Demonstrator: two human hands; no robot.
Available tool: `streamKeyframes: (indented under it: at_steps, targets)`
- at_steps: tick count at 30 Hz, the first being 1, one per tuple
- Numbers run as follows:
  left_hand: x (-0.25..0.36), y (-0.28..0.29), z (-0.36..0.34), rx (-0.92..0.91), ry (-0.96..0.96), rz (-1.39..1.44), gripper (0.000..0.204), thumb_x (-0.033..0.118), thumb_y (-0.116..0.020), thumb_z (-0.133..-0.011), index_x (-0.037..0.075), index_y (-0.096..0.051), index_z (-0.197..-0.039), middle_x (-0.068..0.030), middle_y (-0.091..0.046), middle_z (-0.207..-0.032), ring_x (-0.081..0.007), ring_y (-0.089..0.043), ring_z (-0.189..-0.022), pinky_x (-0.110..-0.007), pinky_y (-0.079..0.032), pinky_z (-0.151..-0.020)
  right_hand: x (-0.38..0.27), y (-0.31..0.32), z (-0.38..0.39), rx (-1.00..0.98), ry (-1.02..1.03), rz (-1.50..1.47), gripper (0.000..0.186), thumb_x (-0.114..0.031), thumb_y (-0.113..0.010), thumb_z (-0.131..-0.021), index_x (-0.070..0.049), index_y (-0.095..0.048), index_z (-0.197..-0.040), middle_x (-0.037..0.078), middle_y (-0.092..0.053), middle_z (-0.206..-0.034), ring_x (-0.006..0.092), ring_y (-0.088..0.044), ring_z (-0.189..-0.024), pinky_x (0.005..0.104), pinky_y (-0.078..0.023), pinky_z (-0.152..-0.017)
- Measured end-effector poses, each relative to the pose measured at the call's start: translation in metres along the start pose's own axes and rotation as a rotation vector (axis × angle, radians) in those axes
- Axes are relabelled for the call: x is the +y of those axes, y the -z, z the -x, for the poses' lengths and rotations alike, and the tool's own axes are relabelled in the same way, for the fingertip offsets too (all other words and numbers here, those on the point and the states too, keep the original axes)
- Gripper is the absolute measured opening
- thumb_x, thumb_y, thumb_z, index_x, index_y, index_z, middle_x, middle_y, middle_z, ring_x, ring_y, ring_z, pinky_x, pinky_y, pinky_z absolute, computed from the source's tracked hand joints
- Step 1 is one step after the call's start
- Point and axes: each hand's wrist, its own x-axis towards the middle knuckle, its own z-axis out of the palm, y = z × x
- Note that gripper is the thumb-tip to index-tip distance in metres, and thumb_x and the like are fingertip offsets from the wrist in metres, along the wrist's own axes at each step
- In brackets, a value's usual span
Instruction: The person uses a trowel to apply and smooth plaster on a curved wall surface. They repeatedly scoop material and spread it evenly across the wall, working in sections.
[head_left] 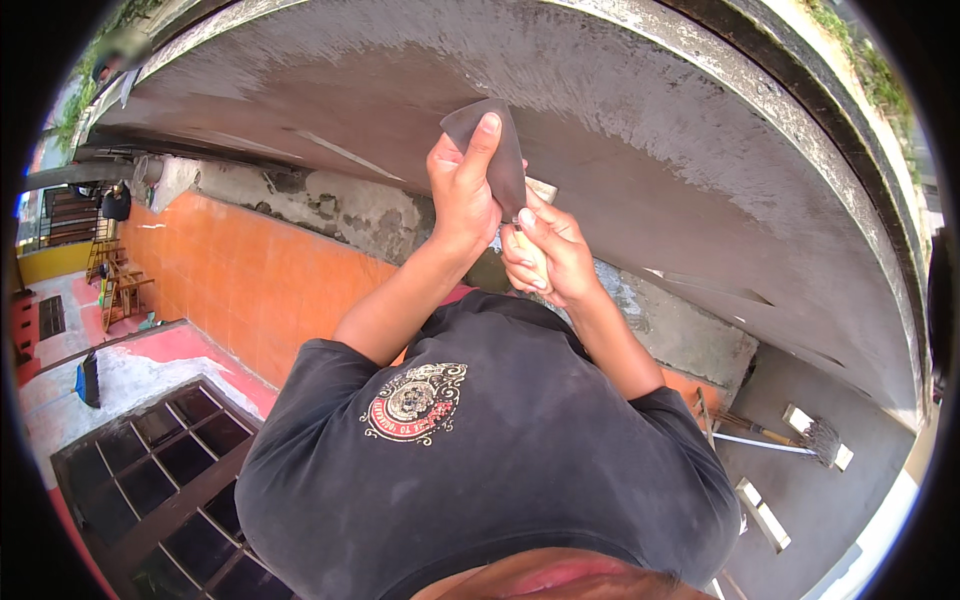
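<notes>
In front of my chest I hold a trowel (509, 178) with a grey, smeared metal blade and a pale handle. My right hand (555, 252) is closed around the handle (535, 262). At the blade, my left hand (464, 190) is closed, its thumb lying along the face near the wide end. The other fingers of that hand are mostly hidden behind the metal. Beyond both hands runs a grey plastered wall (660, 150), darker and smoother low down, with rough streaks near its top. A pale block-like piece (541, 190) shows just behind my right fingers.
An orange tiled surface (250, 280) lies to the left beside a patchy cement strip (330, 205). Wooden stools (125, 285) and a dark broom head (88, 380) stand farther left. At right are a bristle broom (822, 440) and a white bar (763, 515).
</notes>
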Motion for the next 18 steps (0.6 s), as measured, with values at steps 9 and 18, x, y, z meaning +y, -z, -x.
streamKeyframes:
  at_steps: [9,18]
  targets:
    - [0.003,-0.001,0.002,0.001,-0.014,-0.005,0.023,0.028,-0.072,-0.095,0.007,-0.064,-0.099,0.0007,-0.063,-0.083,-0.0076,-0.059,-0.065,-0.028,-0.055,-0.058,-0.002,-0.011,0.001,-0.004,-0.019,-0.011,0.055,-0.027,-0.042,-0.109,-0.018,-0.023,-0.161,0.003,-0.045,-0.067,0.0072,-0.035,-0.044,0.0223,-0.035,-0.041]
    - [0.023,-0.007,-0.008,0.046,0.023,-0.005,0.023,0.032,-0.067,-0.098,0.013,-0.058,-0.089,-0.0010,-0.056,-0.065,-0.0128,-0.057,-0.059,-0.031,-0.048,-0.055,-0.010,-0.027,-0.015,-0.008,-0.044,0.058,0.054,-0.023,-0.043,-0.109,-0.017,-0.026,-0.160,0.003,-0.045,-0.067,0.0074,-0.035,-0.044,0.0224,-0.036,-0.041]
